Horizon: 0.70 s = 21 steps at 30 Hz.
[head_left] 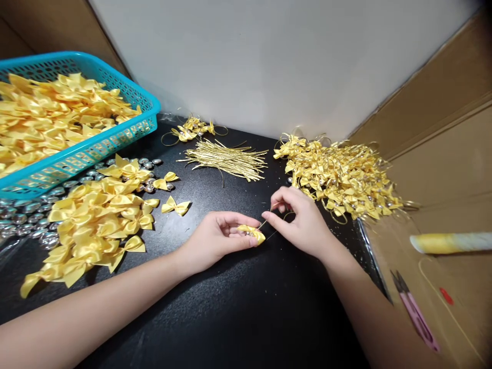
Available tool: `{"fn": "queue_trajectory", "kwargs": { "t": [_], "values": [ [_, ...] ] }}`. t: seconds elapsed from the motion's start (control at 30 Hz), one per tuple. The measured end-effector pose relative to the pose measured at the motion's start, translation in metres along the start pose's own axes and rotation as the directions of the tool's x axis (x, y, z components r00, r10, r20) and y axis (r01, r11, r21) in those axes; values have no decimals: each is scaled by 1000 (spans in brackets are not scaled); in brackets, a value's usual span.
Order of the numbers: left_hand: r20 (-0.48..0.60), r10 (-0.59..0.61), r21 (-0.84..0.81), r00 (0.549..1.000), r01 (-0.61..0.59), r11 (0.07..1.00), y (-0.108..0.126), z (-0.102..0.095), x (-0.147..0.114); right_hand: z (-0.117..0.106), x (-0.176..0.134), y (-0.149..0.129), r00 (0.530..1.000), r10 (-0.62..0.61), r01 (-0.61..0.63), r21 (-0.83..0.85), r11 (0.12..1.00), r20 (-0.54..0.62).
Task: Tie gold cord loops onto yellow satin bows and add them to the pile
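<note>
Between the thumb and fingers of my left hand (219, 238) is a yellow satin bow (257, 234), with something shiny at its middle that I can make out only in part. My right hand (298, 218) pinches a thin gold cord (263, 224) that runs to the bow. Part of the cord loops behind the right fingers. Left of my hands lies a heap of loose yellow bows (98, 212), and one single bow (176, 206) rests apart from it. Beyond my right hand is a pile of bows with gold cord loops (342, 177).
A blue plastic basket (151, 110) full of yellow bows stands at the left. Silvery beads (36, 218) lie beside it. A bundle of cut gold cords (228, 159) sits near the white wall. Pink thread snips (417, 318) and a yellow-white roll (449, 243) lie on cardboard at right.
</note>
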<state>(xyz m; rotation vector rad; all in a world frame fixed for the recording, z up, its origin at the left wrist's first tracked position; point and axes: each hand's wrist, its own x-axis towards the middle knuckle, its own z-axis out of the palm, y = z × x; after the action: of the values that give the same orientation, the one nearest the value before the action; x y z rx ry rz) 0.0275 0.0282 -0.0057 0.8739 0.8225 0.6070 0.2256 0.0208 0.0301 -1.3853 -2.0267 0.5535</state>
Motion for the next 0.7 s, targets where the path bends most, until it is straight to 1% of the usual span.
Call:
{"fn": "queue_trajectory", "kwargs": {
  "t": [0.07, 0.1, 0.17, 0.23, 0.3, 0.43, 0.6, 0.7],
  "values": [
    [4, -10, -8, 1000, 10, 1000, 0, 0, 0, -6, 0, -5, 995, -93, 90, -81, 993, -26],
    [11, -9, -14, 1000, 9, 1000, 0, 0, 0, -8, 0, -8, 991, -134, 132, -102, 986, -10],
    [35, 0, -21, 999, 1, 1000, 0, 0, 0, -11, -2, -15, 980, -186, 193, -120, 974, 65],
    [66, 5, -21, 998, -4, 1000, 1, 0, 0, -12, -4, -19, 965, -211, 231, -124, 965, 154],
    [93, 3, -19, 996, -2, 1000, 1, 0, 0, -12, -5, -21, 951, -221, 251, -127, 960, 216],
    [138, -4, -8, 990, 5, 1000, 3, -2, 1, -12, -5, -22, 934, -217, 262, -134, 956, 283],
    [175, -5, 7, 985, 4, 1000, 4, -3, 2, -15, -5, -23, 928, -200, 266, -182, 947, 316],
    [160, -23, 10, 987, 21, 1000, 5, -2, 2, -20, -5, -23, 933, -171, 247, -214, 945, 318]
  ]
}}
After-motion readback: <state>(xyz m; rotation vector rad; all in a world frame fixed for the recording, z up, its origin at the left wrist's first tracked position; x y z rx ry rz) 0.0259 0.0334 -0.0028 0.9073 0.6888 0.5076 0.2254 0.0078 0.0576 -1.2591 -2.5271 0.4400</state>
